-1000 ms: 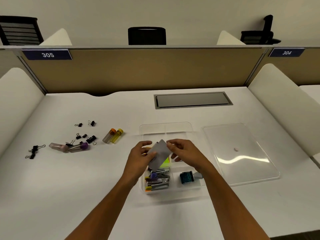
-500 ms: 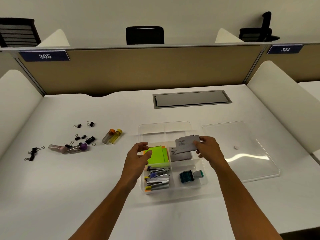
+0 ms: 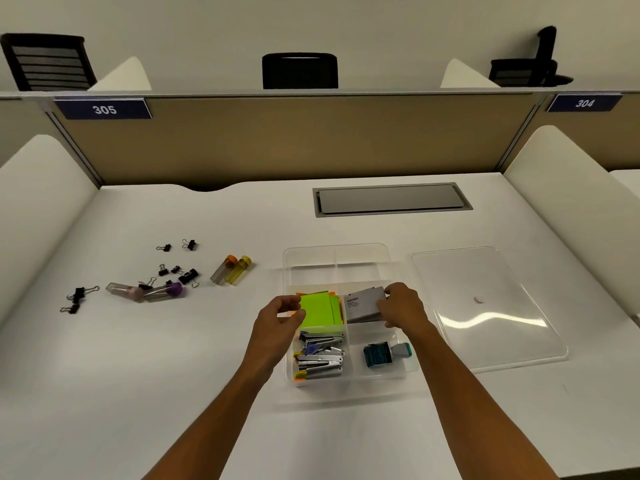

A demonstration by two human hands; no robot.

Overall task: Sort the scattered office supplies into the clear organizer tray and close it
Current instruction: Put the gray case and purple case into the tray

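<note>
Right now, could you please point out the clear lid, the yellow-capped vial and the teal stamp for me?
clear lid [image 3: 485, 306]: head view, its flat middle.
yellow-capped vial [image 3: 237, 271]: head view, its body.
teal stamp [image 3: 379, 355]: head view, its dark block.

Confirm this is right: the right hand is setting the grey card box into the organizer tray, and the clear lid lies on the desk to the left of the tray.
One detail is wrong. In the head view the clear lid lies right of the organizer tray, not left. The right hand does hold the grey card box there.
</note>
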